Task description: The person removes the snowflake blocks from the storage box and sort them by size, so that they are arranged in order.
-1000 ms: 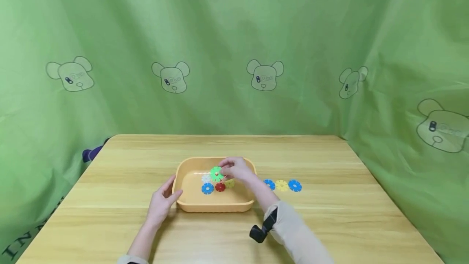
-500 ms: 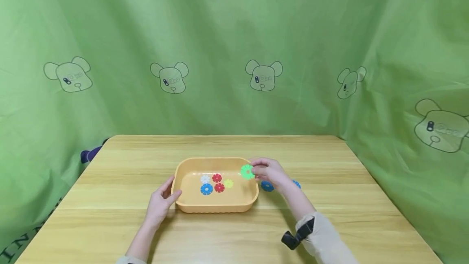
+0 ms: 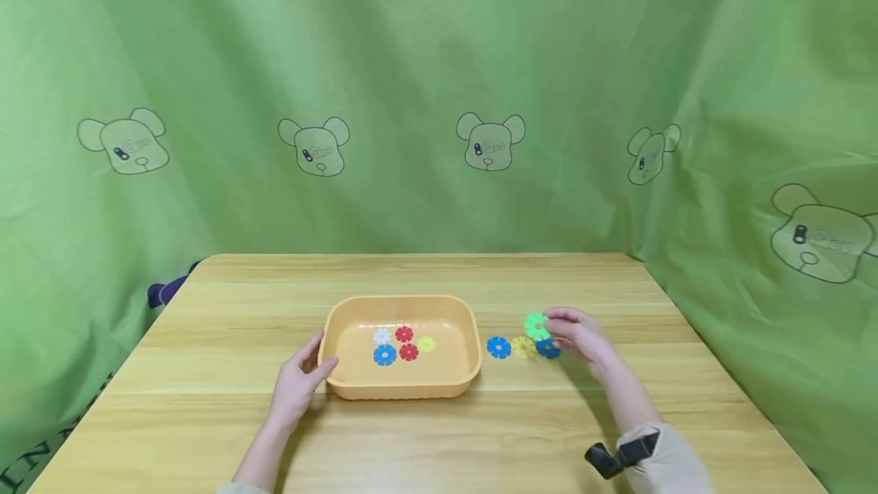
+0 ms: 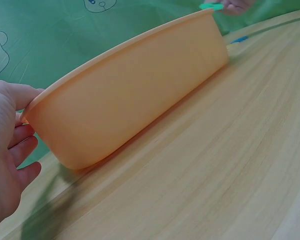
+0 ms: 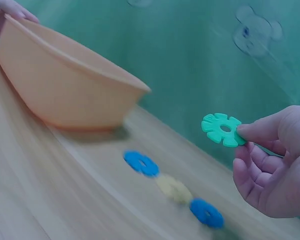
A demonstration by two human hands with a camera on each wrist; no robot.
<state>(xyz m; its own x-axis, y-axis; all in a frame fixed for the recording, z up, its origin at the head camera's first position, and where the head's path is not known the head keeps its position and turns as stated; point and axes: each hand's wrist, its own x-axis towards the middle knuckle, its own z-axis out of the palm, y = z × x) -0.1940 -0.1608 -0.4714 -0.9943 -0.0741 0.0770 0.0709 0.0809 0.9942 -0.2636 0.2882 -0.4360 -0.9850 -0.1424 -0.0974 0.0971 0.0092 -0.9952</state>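
Note:
My right hand (image 3: pixel 580 335) pinches a green notched plastic disc (image 5: pixel 224 130) between thumb and fingers, above the table. Below it a row of flat discs lies on the wood: a blue disc (image 3: pixel 498 348), a yellow disc (image 3: pixel 523 348) and another blue disc (image 3: pixel 548 348), partly covered by the hand. My left hand (image 3: pixel 296 383) grips the left rim of an orange plastic basin (image 4: pixel 125 90), thumb over the edge and fingers outside. Inside the basin lie a white disc (image 3: pixel 382 335), a blue one, two red ones and a yellow-green disc (image 3: pixel 427 344).
The wooden table (image 3: pixel 425 448) reaches back to a green curtain (image 3: pixel 411 204) printed with bear heads, which also hangs along both sides. A purple object (image 3: pixel 165 293) shows beyond the table's left edge.
My right hand has carried the green disc rightward, out from over the basin to above the right end of the disc row. My left hand stays on the basin rim.

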